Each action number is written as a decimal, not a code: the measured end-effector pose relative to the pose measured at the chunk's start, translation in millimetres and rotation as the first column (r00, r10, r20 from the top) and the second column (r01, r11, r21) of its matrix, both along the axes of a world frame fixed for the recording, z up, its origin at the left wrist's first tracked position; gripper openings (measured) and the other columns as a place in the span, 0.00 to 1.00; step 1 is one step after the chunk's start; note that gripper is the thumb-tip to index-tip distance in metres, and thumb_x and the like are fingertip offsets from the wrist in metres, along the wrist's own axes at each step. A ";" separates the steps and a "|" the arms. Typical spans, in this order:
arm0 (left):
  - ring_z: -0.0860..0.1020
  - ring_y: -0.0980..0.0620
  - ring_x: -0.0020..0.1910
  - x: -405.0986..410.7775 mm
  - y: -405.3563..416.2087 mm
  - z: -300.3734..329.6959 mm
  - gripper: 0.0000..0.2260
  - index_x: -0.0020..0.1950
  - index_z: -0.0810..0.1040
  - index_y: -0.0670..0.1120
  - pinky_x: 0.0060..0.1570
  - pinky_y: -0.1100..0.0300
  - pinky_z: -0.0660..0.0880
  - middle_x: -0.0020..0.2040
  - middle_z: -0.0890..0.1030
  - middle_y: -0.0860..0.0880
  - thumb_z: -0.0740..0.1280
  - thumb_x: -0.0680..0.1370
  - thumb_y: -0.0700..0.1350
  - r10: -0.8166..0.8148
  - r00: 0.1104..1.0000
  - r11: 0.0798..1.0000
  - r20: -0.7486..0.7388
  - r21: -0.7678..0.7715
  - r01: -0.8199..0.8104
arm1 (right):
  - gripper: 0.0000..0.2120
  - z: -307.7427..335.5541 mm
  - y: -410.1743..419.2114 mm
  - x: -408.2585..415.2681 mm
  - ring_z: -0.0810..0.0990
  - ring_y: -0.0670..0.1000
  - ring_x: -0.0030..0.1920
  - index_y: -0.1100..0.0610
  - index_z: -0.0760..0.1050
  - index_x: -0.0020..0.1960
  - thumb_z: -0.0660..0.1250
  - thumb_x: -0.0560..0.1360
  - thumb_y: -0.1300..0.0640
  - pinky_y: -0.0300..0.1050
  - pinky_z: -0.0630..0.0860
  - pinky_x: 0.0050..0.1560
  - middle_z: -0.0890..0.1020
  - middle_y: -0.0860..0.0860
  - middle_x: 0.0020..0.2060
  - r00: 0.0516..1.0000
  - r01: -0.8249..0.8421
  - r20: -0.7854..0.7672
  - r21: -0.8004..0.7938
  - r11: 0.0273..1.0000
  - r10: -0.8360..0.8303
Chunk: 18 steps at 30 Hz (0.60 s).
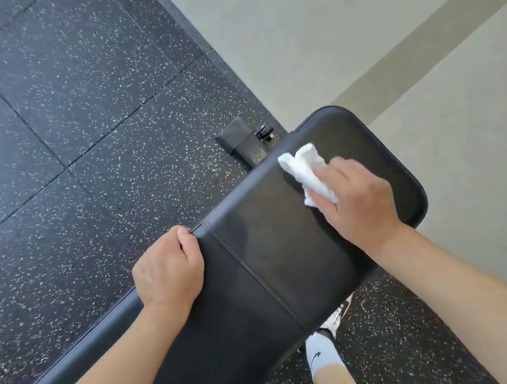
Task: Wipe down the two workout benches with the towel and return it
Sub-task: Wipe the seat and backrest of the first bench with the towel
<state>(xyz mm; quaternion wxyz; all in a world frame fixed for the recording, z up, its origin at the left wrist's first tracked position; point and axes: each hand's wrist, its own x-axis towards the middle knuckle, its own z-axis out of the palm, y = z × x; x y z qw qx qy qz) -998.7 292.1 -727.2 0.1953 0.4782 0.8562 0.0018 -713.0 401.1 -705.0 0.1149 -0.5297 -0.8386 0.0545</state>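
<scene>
From your head view, the white towel (305, 172) lies bunched on the black bench (268, 253) pad near its far rounded end, sticking out from under the fingers of your right hand (359, 201), which grasps it against the pad. Your left hand (169, 269) is curled over the bench's left edge, gripping it beside the seam.

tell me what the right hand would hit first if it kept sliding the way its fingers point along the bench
The right hand points up-left across the bench, pushing the towel. Beyond the towel it would likely reach the pad's far long edge, then the metal frame foot lower down; depth is unclear.
</scene>
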 end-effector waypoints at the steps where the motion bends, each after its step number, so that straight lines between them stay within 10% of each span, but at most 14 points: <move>1: 0.69 0.43 0.31 -0.4 -0.2 -0.3 0.21 0.40 0.74 0.48 0.36 0.52 0.63 0.29 0.70 0.53 0.46 0.81 0.53 0.004 1.000 1.000 0.007 0.005 -0.004 | 0.11 1.5 12.9 -18.6 0.76 0.57 0.39 0.58 0.80 0.54 0.72 0.77 0.52 0.49 0.72 0.30 0.77 0.53 0.40 0.995 0.097 -0.020 -0.013 0.995 -0.097; 7: 0.70 0.42 0.32 -0.9 0.1 -0.8 0.21 0.38 0.72 0.48 0.36 0.52 0.64 0.29 0.71 0.53 0.45 0.80 0.54 -0.001 1.000 1.000 0.010 0.006 0.001 | 0.05 5.2 -32.1 -122.8 0.78 0.57 0.37 0.55 0.81 0.45 0.75 0.71 0.56 0.51 0.70 0.32 0.79 0.53 0.38 0.993 -0.065 -0.105 -0.046 0.997 0.059; 13: 0.69 0.43 0.33 -1.4 0.3 0.7 0.21 0.42 0.76 0.50 0.37 0.52 0.63 0.30 0.68 0.55 0.46 0.81 0.53 -0.012 1.000 1.000 0.007 0.007 0.012 | 0.07 7.1 -88.9 -17.7 0.71 0.54 0.33 0.56 0.85 0.50 0.68 0.78 0.63 0.50 0.71 0.29 0.74 0.51 0.35 0.914 -0.404 -0.078 -0.086 0.911 0.398; 18: 0.68 0.42 0.33 0.3 1.4 2.8 0.21 0.42 0.77 0.49 0.37 0.52 0.63 0.29 0.65 0.56 0.47 0.81 0.53 0.002 1.000 1.000 0.005 0.008 -0.002 | 0.09 -1.8 -13.8 23.8 0.73 0.54 0.36 0.58 0.83 0.55 0.73 0.76 0.57 0.47 0.70 0.29 0.75 0.52 0.38 0.964 -0.262 0.041 0.001 0.965 0.262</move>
